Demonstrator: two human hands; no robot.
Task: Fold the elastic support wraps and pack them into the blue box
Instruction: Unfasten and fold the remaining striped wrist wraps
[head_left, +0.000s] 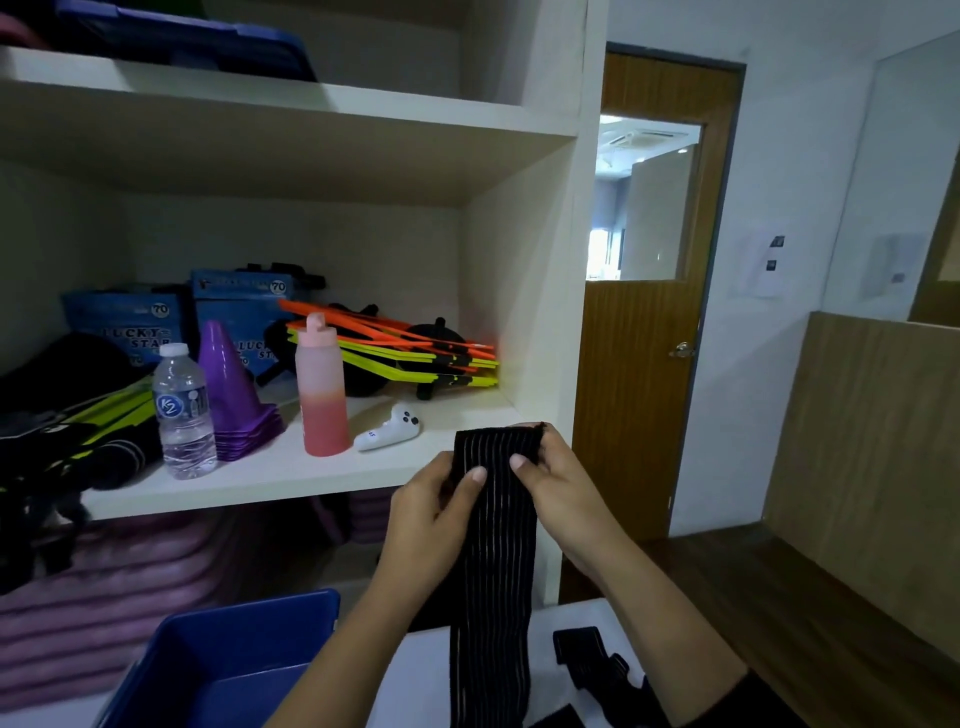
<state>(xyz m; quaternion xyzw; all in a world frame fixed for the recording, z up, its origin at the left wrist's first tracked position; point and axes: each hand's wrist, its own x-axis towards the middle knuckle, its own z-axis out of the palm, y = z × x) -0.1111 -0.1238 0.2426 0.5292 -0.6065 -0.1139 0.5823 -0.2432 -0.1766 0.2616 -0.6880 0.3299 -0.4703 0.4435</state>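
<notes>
Both hands, left hand (436, 499) and right hand (563, 483), are pinching the black elastic wrap (493, 561) at centre frame, hanging over the white table (415, 670). The blue box (223, 660) is sitting open at lower left; white shelves (291, 467) and a wooden door (649, 395) are standing behind.

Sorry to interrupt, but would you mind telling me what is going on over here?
A person is holding a black elastic wrap up by its top end with the left hand and right hand; the rest hangs down unfolded. The blue box sits at lower left, showing nothing inside. Another black wrap lies on the white table.
</notes>
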